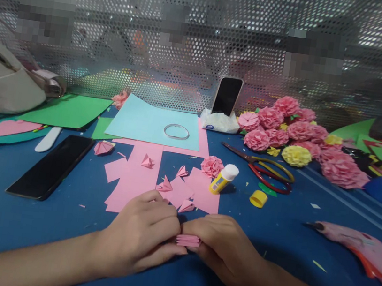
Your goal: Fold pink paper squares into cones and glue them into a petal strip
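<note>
Near the front middle of the blue table, a small pleated pink paper piece [188,241] is pinched between both hands. My left hand [150,232] grips its left end, fingers curled and thumb along the lower side. The right end is held by my right hand [228,245], whose fingers are bent over it. Just beyond the knuckles lie pink paper sheets [136,178] with several small folded pink pieces [165,185] on and around them. A glue stick [224,179] with a white end stands tilted beside a pink paper flower [212,166].
Scissors [262,168], a yellow cap [258,199] and a pink glue gun [357,244] lie to the right. Paper flowers [285,128] are heaped behind. A black phone [52,166] lies left; another phone [227,96] stands before the perforated metal screen [192,81].
</note>
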`<state>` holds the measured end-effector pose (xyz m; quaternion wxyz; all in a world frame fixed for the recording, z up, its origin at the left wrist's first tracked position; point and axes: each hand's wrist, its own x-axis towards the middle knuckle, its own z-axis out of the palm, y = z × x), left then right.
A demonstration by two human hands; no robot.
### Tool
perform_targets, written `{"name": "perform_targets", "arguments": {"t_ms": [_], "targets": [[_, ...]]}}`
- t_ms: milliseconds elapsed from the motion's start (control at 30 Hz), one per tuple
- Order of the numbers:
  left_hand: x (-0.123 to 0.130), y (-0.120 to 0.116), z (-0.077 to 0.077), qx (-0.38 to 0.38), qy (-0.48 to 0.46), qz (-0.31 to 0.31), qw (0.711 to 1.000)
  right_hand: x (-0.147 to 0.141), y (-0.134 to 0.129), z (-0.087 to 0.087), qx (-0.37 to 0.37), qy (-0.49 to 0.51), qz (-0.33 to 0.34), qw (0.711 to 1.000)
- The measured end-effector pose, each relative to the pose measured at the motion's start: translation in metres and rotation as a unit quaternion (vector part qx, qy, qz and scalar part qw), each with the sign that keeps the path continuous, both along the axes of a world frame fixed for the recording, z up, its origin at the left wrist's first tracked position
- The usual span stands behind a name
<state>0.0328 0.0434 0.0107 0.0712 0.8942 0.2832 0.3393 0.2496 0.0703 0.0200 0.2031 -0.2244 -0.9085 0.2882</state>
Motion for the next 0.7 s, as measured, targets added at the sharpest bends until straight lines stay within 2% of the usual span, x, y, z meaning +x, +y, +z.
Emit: {"name": "perform_targets", "arguments": {"t_ms": [333,700], "targets": [[-0.0020,0.0004,-0.0017,0.005,0.019,0.001,1.000,0.0004,0.0007,-0.0005,-0.035,-0.058,-0.001,0.998],[0.0004,0.0004,-0.0002,0.016,0.019,0.006,1.000,0.0018,-0.0002,-0.0005,-0.006,-0.059,0.000,0.998]]}}
